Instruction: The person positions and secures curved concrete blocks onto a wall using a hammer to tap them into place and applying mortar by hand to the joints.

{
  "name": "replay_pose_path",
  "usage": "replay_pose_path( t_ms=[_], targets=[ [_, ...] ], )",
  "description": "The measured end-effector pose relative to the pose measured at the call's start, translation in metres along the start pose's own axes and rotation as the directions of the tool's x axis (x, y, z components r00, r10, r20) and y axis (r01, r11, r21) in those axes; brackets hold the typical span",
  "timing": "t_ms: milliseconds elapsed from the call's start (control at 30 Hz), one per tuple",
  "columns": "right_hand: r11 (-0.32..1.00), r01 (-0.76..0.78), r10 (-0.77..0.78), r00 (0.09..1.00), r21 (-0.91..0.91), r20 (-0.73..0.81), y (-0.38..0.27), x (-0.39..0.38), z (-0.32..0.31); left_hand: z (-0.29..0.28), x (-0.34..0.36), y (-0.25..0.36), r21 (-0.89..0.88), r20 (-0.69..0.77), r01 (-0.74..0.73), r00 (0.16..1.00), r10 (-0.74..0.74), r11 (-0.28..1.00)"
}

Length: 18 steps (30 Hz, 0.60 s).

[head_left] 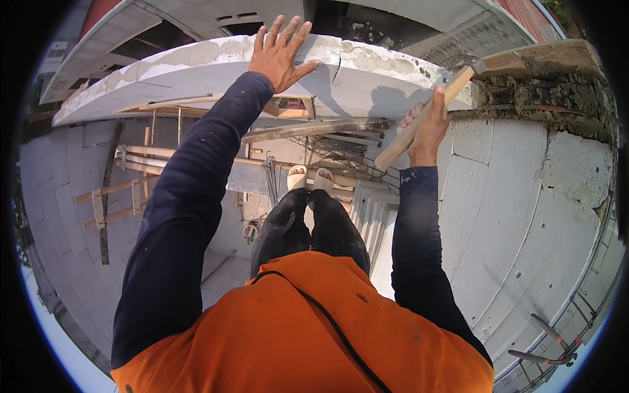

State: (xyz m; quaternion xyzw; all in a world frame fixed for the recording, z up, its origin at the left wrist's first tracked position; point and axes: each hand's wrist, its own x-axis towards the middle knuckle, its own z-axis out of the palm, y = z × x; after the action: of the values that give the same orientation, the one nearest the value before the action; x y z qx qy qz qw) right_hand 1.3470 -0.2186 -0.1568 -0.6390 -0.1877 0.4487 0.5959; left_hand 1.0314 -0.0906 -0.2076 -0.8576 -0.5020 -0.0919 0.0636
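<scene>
My left hand [280,60] lies spread on the rough top edge of the white block wall [196,82], with nothing in its fingers. At the right, my right hand [429,131] is wrapped round the wooden handle of a hammer [455,85]. The handle slants up and away, and its near end sticks out below the hand. A small grey metal part shows at the far end, close to the wall top; its shape is hard to make out. Wet-looking grey mortar [537,92] fills the wall's right corner, under a brown board [544,57].
My sandalled feet [308,175] stand on narrow boards high up. Below and around them are wooden poles [147,157], a curved plank [314,130] and metal rods [270,180]. A block wall [498,216] rises at the right, with a bent metal bar [547,347] beside it.
</scene>
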Motion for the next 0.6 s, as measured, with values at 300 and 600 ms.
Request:
replay_pose_path(
  t_ms=[300, 600],
  targets=[
    [0.777, -0.016, -0.007, 0.999, -0.629, -0.034, 0.115, -0.084, -0.113, -0.023, -0.53, -0.002, -0.048, 0.703, 0.978, 0.176, -0.689, 0.202],
    [0.318, 0.205, 0.486, 0.803, -0.925, 0.345, 0.202, -0.1, -0.174, -0.122, -0.695, 0.192, 0.111, 0.602, 0.703, -0.61, -0.515, -0.702]
  ],
)
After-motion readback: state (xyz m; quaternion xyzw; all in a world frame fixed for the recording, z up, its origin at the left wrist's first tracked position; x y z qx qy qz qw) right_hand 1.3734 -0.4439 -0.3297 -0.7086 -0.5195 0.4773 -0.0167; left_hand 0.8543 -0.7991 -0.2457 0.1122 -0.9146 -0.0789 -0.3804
